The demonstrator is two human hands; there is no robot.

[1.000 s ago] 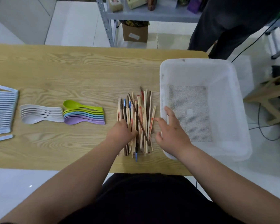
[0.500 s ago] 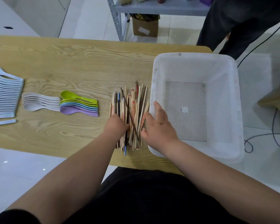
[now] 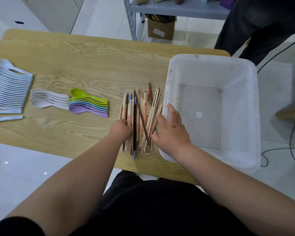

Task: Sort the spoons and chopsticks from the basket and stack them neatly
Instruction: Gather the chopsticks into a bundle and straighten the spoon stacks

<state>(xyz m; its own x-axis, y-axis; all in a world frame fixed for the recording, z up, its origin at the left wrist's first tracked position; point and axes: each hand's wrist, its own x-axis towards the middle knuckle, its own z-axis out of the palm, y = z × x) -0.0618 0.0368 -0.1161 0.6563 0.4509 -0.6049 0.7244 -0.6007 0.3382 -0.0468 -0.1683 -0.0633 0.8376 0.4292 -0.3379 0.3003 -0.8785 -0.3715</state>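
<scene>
A loose pile of bamboo, brown and blue-tipped chopsticks [image 3: 143,106] lies on the light wooden desk [image 3: 92,65], just beside the white perforated plastic basket [image 3: 211,57]. The left hand [image 3: 121,128] is curled, knuckles up, on the pile's left edge; whether its fingers close round any sticks cannot be told. The right hand [image 3: 170,128] is spread open, its thumb and forefinger touching the pile's right side and the other fingers over the basket's rim. Further left lie overlapping rows of pastel spoons [image 3: 89,106], cream spoons [image 3: 48,99] and pale blue spoons [image 3: 8,89].
</scene>
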